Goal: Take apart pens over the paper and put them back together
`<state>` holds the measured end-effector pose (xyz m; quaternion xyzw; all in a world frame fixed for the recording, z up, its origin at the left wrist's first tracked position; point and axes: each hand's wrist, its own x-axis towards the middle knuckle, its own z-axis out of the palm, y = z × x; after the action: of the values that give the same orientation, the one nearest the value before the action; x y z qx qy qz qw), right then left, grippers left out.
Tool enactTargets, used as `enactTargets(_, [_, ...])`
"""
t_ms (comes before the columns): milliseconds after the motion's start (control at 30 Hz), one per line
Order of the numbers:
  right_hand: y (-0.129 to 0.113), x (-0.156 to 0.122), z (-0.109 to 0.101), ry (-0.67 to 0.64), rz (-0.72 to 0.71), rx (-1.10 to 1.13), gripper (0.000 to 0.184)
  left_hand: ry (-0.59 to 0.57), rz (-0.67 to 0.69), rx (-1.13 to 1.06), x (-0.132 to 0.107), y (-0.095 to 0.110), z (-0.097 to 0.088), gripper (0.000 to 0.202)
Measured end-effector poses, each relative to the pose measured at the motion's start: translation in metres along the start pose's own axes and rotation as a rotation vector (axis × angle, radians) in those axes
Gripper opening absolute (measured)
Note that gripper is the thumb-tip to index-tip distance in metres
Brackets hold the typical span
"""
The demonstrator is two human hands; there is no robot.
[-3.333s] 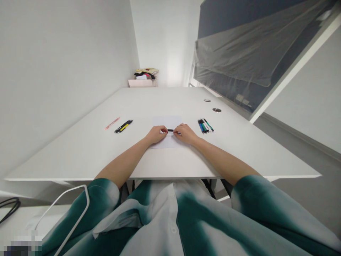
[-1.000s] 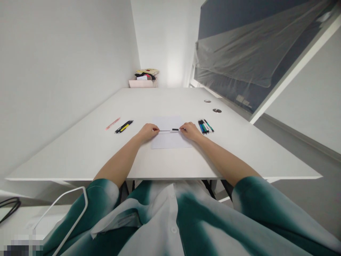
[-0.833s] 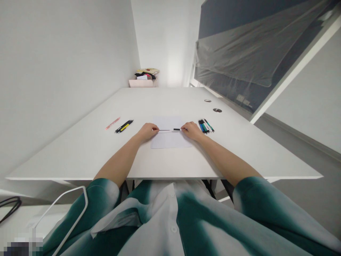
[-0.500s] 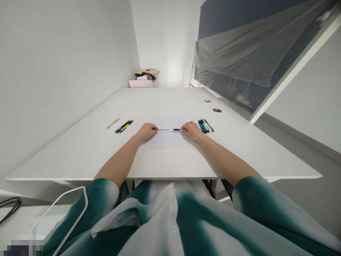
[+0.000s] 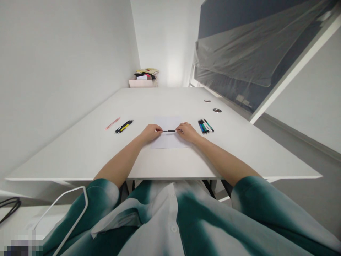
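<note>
Over a white sheet of paper (image 5: pixel 170 143), my two hands face each other. My left hand (image 5: pixel 151 133) pinches a thin dark pen refill (image 5: pixel 165 131) between thumb and fingertips. My right hand (image 5: pixel 188 132) grips a pen barrel (image 5: pixel 171 131) with a black grip section and pale ends. The refill's right end meets the barrel's left end, in line with it; how far it reaches inside cannot be made out. The barrel's rear part is hidden by my right fingers.
Several blue, green, white and black pens (image 5: pixel 205 126) lie right of the paper. To the left are black and yellow pens (image 5: pixel 124 126) and a pink stick-like item (image 5: pixel 113 123). A box of cloth-like items (image 5: pixel 141 83) stands behind the white table (image 5: pixel 87 156).
Both hands have come closer together. The gap between the refill and the pen barrel has closed, and less of the refill shows between them.
</note>
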<state>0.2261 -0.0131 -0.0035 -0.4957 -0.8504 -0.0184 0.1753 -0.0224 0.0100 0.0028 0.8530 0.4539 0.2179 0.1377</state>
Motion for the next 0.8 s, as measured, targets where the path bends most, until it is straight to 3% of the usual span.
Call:
enactTargets(333, [-0.003,0.0,0.004,-0.031,0.019,0.125,0.025,0.068,-0.035,-0.223,0.001,0.006,0.008,0.018])
enactTargets(500, [-0.005,-0.001,0.007,-0.001,-0.011,0.207,0.026,0.056,-0.101,-0.487,0.003,0.006,0.014,0.026])
enactTargets(800, [-0.007,-0.001,0.01,0.016,-0.019,0.278,0.028,0.099,-0.16,-0.648,0.003,0.01,0.02,0.032])
